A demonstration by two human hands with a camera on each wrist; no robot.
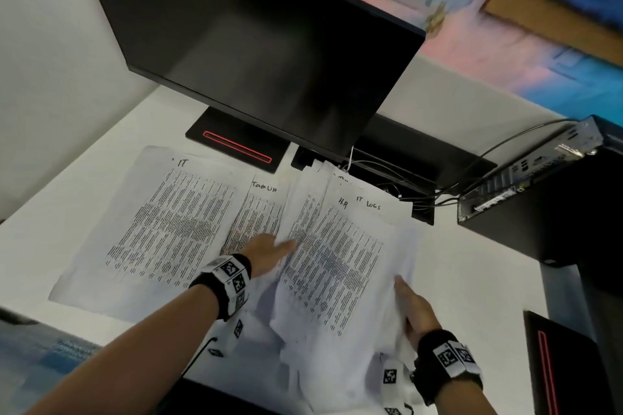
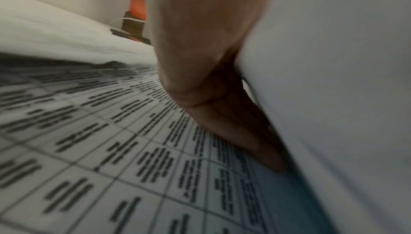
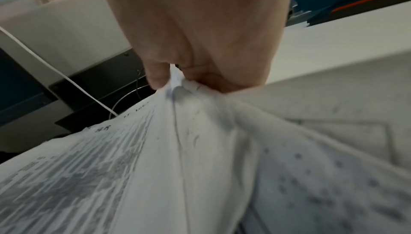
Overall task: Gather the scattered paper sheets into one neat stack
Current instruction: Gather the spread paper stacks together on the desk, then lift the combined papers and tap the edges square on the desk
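Note:
A bundle of printed sheets point(image 1: 337, 263), its top pages marked "HR" and "IT", lies fanned and partly lifted at the middle of the white desk point(image 1: 472, 280). My right hand point(image 1: 409, 300) pinches its right edge between thumb and fingers; the right wrist view shows that hand point(image 3: 177, 79) bunching the bundle point(image 3: 155, 167). My left hand point(image 1: 279, 246) reaches under the bundle's left side with straight fingers point(image 2: 244, 141), which lie on a printed sheet point(image 2: 111, 150) below the raised pages point(image 2: 333, 97). A large "IT" sheet point(image 1: 161, 222) and a "Task List" sheet point(image 1: 259, 212) lie flat to the left.
A dark monitor point(image 1: 269, 54) on a black stand base point(image 1: 236, 145) looms over the back of the desk. A small computer point(image 1: 526, 178) with cables point(image 1: 438, 199) sits back right. A black device point(image 1: 566, 364) stands at the right front.

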